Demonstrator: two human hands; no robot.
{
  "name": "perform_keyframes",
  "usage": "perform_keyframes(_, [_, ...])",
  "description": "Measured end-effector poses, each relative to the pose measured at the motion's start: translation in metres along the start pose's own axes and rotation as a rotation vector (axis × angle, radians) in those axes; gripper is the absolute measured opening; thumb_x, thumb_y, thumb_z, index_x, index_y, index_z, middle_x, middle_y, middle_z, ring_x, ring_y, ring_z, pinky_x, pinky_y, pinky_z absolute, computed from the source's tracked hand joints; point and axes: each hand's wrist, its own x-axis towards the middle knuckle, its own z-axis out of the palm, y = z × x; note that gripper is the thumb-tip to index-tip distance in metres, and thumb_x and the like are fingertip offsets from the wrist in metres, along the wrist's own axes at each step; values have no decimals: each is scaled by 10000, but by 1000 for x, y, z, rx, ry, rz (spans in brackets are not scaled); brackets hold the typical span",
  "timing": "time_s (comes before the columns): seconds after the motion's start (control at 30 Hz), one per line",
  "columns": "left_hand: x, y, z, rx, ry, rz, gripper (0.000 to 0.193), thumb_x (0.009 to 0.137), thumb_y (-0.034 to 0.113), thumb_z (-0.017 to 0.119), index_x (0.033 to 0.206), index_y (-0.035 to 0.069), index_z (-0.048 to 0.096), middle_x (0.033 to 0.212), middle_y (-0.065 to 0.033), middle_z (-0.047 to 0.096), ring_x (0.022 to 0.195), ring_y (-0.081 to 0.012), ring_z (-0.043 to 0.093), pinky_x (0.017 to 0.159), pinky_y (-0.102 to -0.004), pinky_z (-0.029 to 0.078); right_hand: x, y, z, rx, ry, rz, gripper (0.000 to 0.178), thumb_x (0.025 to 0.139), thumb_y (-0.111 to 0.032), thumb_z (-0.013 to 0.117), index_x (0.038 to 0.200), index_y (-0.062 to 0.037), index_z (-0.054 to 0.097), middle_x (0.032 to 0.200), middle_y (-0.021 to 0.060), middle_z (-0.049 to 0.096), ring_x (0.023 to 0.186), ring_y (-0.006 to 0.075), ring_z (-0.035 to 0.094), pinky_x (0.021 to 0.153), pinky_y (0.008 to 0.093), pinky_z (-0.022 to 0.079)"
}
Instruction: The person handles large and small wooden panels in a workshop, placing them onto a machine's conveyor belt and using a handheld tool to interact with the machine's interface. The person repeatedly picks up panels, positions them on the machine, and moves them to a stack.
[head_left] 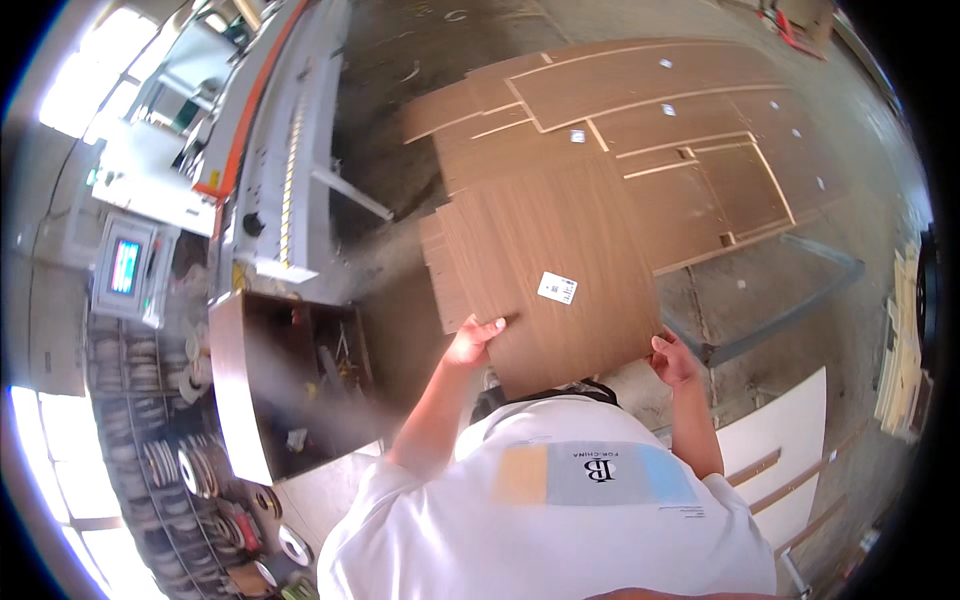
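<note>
A brown wood-grain panel [560, 240] with a white label [557, 288] lies in front of my body, its near edge close to my shirt. My left hand [473, 343] grips its left edge near the front corner, thumb on top. On the opposite edge, my right hand [674, 360] is closed round the front right corner, thumb also on top. The fingers under the panel are hidden. Beyond it, more brown panels [715, 110] of several sizes lie stacked and overlapping, some with small white labels and pale bare edges.
To the left runs a long grey machine [305, 170] with an orange stripe, a control screen [125, 265] beside it. An open cabinet [245, 390] holds tools. Racked rolls of edging [198, 472] stand at lower left. A metal frame [770, 325] and white board [790, 440] are to the right.
</note>
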Motion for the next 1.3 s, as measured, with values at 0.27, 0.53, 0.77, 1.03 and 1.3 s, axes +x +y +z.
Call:
perform_keyframes(0.27, [-154,38,-107,60,20,258,374,977,106,686,1335,15,629,1335,-74,647,1258,-208,575,1063,-389,454,102,125,103,-68,-249,160,440,986,-135,626,1418,-110,545,1334,21,648,1186,184,630,989,384,504])
perform_keyframes(0.53, [-296,61,-265,18,299,371,402,922,72,728,1312,48,633,1235,-37,669,1162,-188,603,993,-362,485,203,279,260,-208,-307,338,371,986,-190,669,1345,-162,579,1232,-3,686,1083,157,669,911,335,541])
perform_keyframes(0.77, [-332,96,-361,-346,474,541,599,879,238,770,1405,63,541,1329,-103,624,1247,-285,584,1054,-461,472,284,339,405,-237,-172,341,276,965,-253,717,1207,-168,618,1119,-6,700,999,139,677,825,333,568])
perform_keyframes(1.03, [-288,147,-437,-631,642,707,625,870,293,774,1411,89,536,1399,-93,587,1312,-315,530,1121,-515,411,348,389,554,-562,-619,592,382,972,-365,696,1249,-116,614,1134,39,702,1015,175,681,900,360,560])
perform_keyframes(1.3, [-248,219,-519,-729,638,774,578,909,312,745,1402,86,545,1425,-84,575,1351,-314,488,1181,-497,327,409,410,657,-876,-827,651,548,921,-414,759,1287,-51,572,1216,72,667,1052,198,667,917,374,543])
